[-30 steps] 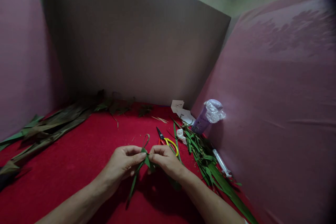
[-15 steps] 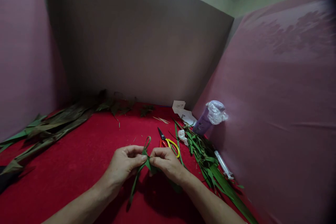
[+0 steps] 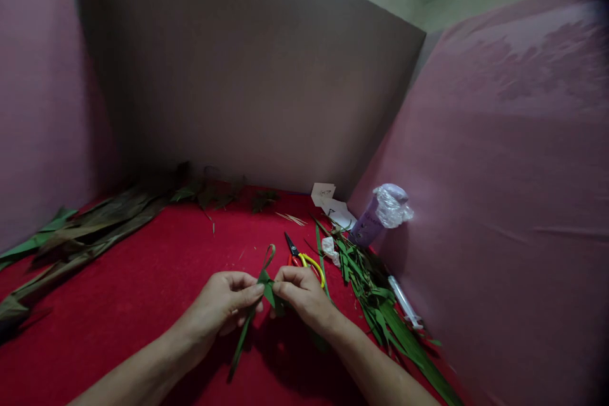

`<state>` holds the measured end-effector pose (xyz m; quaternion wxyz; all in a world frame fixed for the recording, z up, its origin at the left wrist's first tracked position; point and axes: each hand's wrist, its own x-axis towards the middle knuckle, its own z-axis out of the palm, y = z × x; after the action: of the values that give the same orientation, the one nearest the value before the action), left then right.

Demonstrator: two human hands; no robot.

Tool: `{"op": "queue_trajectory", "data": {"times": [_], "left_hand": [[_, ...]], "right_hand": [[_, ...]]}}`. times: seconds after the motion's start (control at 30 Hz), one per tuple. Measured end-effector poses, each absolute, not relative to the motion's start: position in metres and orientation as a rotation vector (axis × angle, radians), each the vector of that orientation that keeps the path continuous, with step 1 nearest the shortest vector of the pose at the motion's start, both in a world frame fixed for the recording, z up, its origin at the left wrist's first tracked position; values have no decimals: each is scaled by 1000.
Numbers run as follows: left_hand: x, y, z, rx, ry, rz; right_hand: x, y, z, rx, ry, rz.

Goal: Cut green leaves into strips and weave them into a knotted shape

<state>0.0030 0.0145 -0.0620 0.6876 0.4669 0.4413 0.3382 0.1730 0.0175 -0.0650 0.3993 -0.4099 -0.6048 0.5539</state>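
Between my two hands is a small green piece of folded leaf strips (image 3: 269, 295), with a thin loop standing up from its top and a long strip hanging down at the lower left. My left hand (image 3: 228, 301) pinches its left side between thumb and fingers. On the other side my right hand (image 3: 304, 298) pinches it too, thumb and forefinger closed. Just beyond my right hand lie scissors (image 3: 311, 259) with red and yellow handles and dark blades, partly covered by that hand.
Green leaf strips (image 3: 366, 292) are heaped at the right, beside a syringe (image 3: 404, 302). Behind them stand a purple container (image 3: 368, 222) with clear plastic, crumpled white paper (image 3: 330, 248), cards (image 3: 335, 210) and thin sticks (image 3: 291, 219). Long dried leaves (image 3: 90, 235) lie left on red cloth (image 3: 143, 304).
My left thumb has shifted slightly left on the folded leaf, showing more of it. The right hand still pinches. The view has moved a little.
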Motion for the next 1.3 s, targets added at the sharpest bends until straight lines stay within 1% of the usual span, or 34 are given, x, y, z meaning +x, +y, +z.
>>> {"op": "queue_trajectory", "data": {"times": [0.27, 0.7, 1.03, 1.3], "left_hand": [[4, 16, -62, 965, 981, 745], [8, 15, -60, 1053, 1066, 816], [9, 11, -56, 1091, 1075, 840], [13, 8, -59, 1138, 1052, 866]], "right_hand": [[175, 17, -64, -1017, -1580, 1399], [176, 16, -67, -1031, -1617, 1357], [176, 17, -62, -1059, -1644, 1219], [173, 18, -72, -973, -1529, 1358]]}}
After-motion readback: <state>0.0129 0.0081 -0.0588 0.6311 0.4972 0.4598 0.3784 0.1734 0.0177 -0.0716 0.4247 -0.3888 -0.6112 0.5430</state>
